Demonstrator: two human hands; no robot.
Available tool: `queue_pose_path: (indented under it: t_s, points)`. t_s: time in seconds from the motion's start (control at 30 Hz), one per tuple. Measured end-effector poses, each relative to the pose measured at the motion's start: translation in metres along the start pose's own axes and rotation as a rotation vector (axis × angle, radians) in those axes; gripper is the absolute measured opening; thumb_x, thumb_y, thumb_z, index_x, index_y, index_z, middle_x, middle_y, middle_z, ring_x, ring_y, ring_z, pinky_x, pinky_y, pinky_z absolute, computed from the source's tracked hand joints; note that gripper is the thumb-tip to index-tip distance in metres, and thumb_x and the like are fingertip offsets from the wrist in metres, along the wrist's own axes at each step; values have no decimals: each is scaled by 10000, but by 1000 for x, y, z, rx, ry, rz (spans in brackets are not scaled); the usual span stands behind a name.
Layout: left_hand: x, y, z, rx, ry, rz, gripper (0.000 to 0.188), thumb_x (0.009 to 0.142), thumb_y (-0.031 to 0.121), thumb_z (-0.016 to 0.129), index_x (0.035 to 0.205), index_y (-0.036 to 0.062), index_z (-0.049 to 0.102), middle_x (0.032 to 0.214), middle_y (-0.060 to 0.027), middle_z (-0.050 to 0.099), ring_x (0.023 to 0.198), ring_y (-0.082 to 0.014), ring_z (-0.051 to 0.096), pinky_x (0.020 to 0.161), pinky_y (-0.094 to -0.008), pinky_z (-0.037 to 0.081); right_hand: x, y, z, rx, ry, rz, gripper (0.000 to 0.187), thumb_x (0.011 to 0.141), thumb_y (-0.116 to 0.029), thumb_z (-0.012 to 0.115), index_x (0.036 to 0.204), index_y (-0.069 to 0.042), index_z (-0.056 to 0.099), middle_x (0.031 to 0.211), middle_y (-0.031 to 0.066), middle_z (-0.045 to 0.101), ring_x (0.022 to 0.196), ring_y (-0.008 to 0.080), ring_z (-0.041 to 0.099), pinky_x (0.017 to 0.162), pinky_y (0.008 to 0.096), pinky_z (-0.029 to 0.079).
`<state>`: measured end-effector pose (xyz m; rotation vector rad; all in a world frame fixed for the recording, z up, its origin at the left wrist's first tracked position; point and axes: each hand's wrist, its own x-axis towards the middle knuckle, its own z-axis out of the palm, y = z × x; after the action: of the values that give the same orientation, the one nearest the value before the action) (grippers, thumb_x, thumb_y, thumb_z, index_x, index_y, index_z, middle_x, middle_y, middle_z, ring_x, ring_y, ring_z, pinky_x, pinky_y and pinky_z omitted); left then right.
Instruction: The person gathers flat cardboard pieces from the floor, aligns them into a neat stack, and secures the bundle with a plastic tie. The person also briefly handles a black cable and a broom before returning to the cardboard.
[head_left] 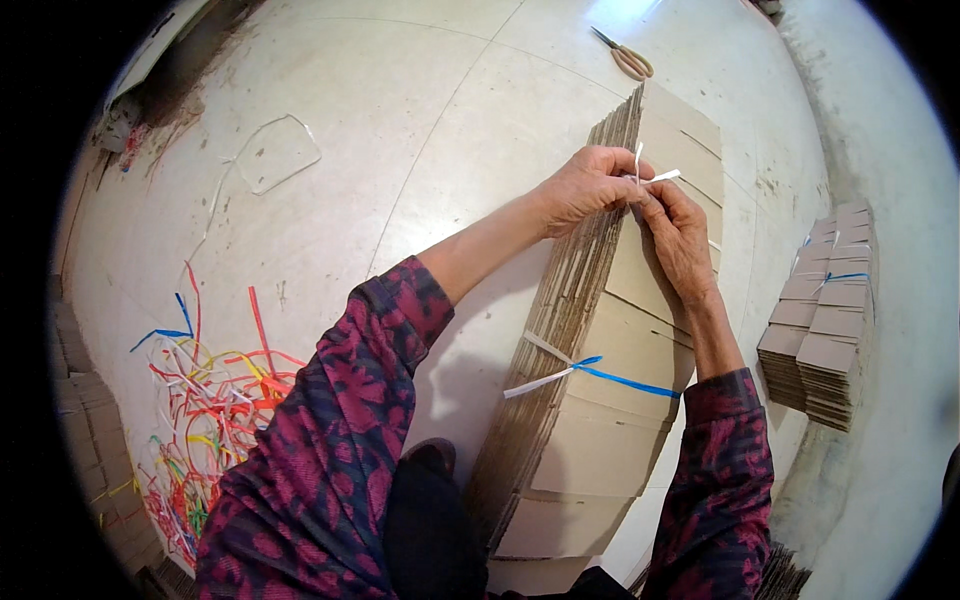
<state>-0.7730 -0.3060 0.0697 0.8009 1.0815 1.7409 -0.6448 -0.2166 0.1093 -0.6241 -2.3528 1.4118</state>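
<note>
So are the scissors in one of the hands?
No, the orange-handled metal scissors lie on the pale floor beyond the flat brown cardboard stack, while both hands pinch a white plastic strap.

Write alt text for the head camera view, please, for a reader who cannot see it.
Both hands, left hand and right hand, tie a white strap at the top of a stack of flat cardboard on the floor. A blue and white strap already binds it lower down. Scissors lie beyond, coloured straps at left, another bundle at right.
</note>
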Motion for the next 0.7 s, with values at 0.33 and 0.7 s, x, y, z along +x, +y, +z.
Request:
queue_pose_path:
  t_s: [0.33, 0.7]
  points:
    - [9, 1, -17, -196, -66, -180, 149, 857, 95, 587, 988, 24, 588, 727, -31, 580, 628, -102, 518, 551, -213, 390, -1, 1, -2, 2, -7, 34, 154, 905, -117, 533, 920, 12, 617, 734, -30, 522, 707, 73, 446, 642, 215, 393]
    - [2, 5, -13, 561, -139, 219, 133, 809, 30, 587, 937, 46, 618, 782, -53, 625, 661, -152, 570, 587, -278, 447, 2, -8, -10, 395, -10, 184, 187, 904, -133, 495, 955, 20, 590, 629, -34, 479, 573, 54, 417, 539, 200, 348]
